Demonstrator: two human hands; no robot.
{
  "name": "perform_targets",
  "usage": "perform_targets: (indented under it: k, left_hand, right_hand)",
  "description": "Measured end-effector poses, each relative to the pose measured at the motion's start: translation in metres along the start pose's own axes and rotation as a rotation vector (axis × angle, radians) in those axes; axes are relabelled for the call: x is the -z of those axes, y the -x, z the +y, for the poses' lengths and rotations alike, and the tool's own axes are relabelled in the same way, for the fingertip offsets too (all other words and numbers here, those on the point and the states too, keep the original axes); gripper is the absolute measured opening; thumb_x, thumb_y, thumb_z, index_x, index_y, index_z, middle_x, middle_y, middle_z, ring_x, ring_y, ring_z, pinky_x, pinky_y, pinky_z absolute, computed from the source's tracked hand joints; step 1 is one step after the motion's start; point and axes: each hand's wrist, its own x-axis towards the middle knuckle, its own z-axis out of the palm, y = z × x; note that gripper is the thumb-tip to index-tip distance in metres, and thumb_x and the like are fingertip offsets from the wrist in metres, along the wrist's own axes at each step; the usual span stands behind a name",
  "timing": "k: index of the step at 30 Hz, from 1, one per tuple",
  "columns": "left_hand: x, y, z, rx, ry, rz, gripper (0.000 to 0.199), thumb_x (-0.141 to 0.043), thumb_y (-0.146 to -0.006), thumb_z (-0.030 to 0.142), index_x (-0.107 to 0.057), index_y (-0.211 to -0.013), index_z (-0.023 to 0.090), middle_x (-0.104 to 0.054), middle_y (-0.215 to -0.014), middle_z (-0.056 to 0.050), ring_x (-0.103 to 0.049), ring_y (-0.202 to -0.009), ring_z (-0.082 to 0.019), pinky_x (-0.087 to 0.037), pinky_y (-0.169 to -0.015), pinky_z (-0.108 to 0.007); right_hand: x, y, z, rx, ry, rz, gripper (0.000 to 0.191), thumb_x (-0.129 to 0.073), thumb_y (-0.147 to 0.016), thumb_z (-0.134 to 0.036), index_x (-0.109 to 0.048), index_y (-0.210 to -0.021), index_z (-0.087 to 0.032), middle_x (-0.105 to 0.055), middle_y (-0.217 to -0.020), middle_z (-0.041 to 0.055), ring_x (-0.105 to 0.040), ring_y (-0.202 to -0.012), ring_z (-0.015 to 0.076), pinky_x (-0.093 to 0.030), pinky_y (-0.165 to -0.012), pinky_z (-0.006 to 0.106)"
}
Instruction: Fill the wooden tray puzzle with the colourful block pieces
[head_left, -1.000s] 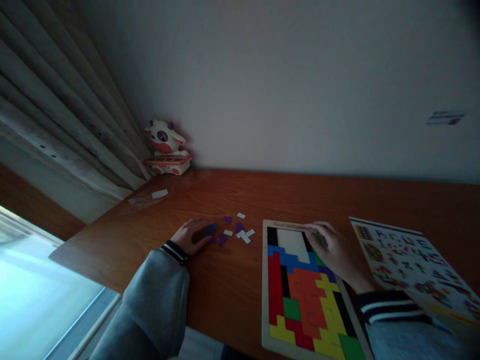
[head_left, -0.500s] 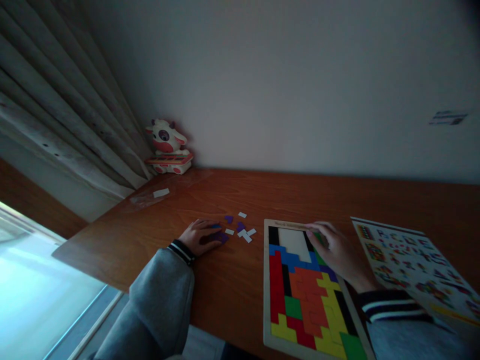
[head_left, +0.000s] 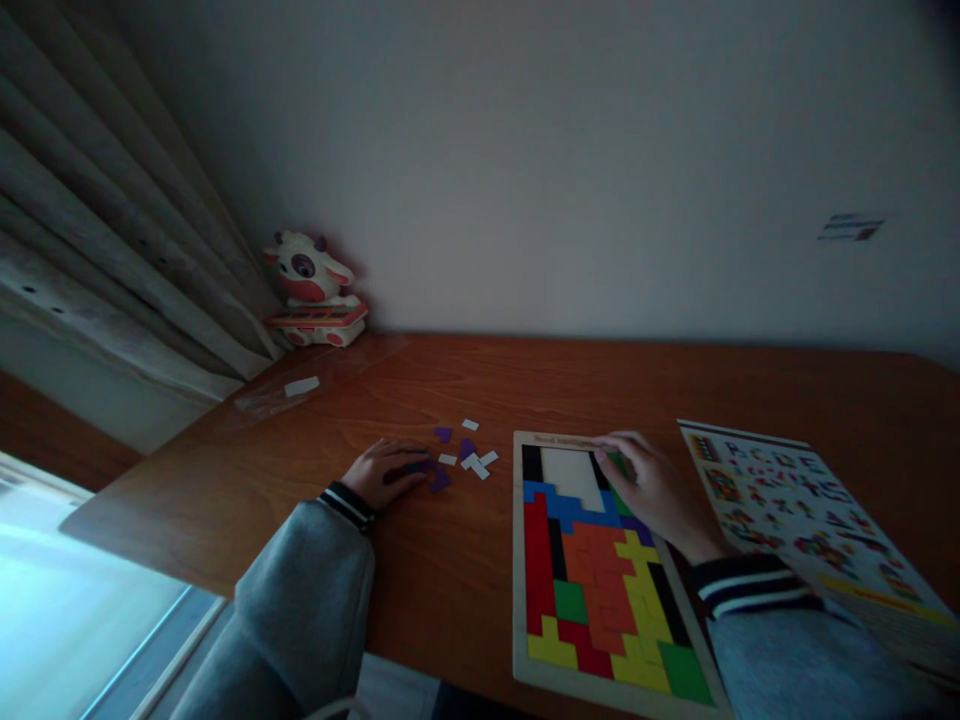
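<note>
My left hand (head_left: 384,474) rests on the table with its fingers spread and its thumb apart. A dark blue or purple puzzle piece (head_left: 421,466) lies between thumb and fingers, partly hidden. Just beyond the fingertips is a purple piece (head_left: 441,481). My right hand (head_left: 654,490) lies over the upper right of the wooden puzzle board (head_left: 520,580), thumb and index finger apart, their tips on the top frame and a black piece. Coloured blocks fill most of the board; a white area (head_left: 571,477) shows near its top. The hand partly covers green and purple blocks.
More purple pieces (head_left: 443,435) and several small white pieces (head_left: 480,467) lie left of the board. A printed pattern sheet (head_left: 795,500) is at the right. A toy cow (head_left: 315,290) stands at the back left, with clear plastic (head_left: 262,400) before it.
The whole view has shifted, so everything appears further left. My left hand has drawn back slightly from the purple piece. My right hand stays at the board's upper right.
</note>
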Motion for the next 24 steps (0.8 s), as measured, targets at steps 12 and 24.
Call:
perform_targets:
  k: [12, 24]
  left_hand:
    - [-0.001, -0.001, 0.007, 0.084, 0.137, 0.102, 0.029, -0.070, -0.087, 0.046, -0.073, -0.106, 0.025, -0.070, -0.110, -0.006, -0.069, -0.099, -0.020, -0.060, -0.090, -0.035]
    - [-0.001, -0.019, 0.027, 0.147, 0.155, 0.356, 0.031, -0.074, -0.083, 0.045, -0.072, -0.106, 0.024, -0.070, -0.116, -0.008, -0.069, -0.106, -0.024, -0.058, -0.095, -0.042]
  right_hand:
    - [0.001, 0.000, -0.002, 0.003, -0.012, -0.002, 0.028, -0.046, -0.097, -0.043, -0.064, -0.108, -0.024, -0.065, -0.110, 0.0086, -0.062, -0.106, 0.0254, -0.050, -0.094, 0.044]
    - [0.004, -0.003, -0.006, 0.000, -0.026, 0.018, 0.029, -0.046, -0.097, -0.043, -0.065, -0.108, -0.024, -0.065, -0.110, 0.0090, -0.063, -0.104, 0.0256, -0.050, -0.092, 0.044]
